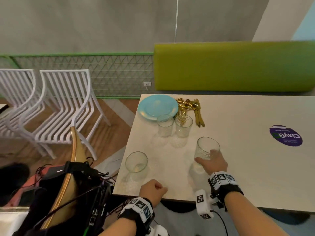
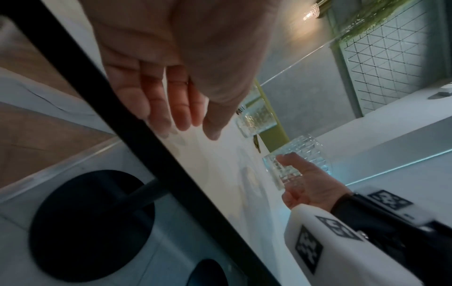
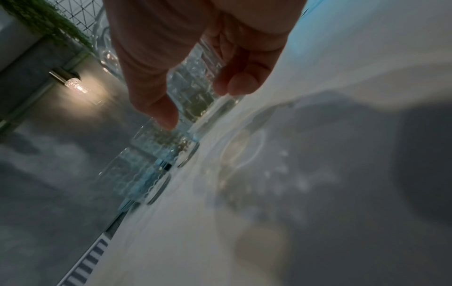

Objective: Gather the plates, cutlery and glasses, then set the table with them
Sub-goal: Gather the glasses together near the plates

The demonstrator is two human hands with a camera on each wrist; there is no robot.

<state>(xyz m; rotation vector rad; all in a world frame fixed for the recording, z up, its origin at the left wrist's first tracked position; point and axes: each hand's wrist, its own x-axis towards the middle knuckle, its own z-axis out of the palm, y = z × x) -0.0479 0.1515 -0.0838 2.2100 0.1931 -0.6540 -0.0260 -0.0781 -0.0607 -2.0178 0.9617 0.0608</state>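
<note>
On the pale table [image 1: 238, 160], my right hand [image 1: 204, 156] grips a patterned glass [image 1: 208, 143] low on its wall, thumb on the left and fingers on the right. The right wrist view shows this hand [image 3: 200, 102] around the glass [image 3: 193, 87], which stands on the tabletop. My left hand [image 1: 154, 188] rests loosely curled at the table's near edge and holds nothing; its fingers [image 2: 183, 116] hang relaxed. Another glass [image 1: 136, 165] stands just beyond it. At the far left corner lie blue plates [image 1: 157, 107], gold cutlery [image 1: 190, 108] and two more glasses [image 1: 165, 125], [image 1: 183, 125].
A purple round sticker [image 1: 285, 135] marks the table's right part. A green bench back [image 1: 233, 65] runs behind the table. White slatted chairs [image 1: 64, 108] stand to the left. A wooden chair [image 1: 75, 167] with dark gear and cables sits at my near left.
</note>
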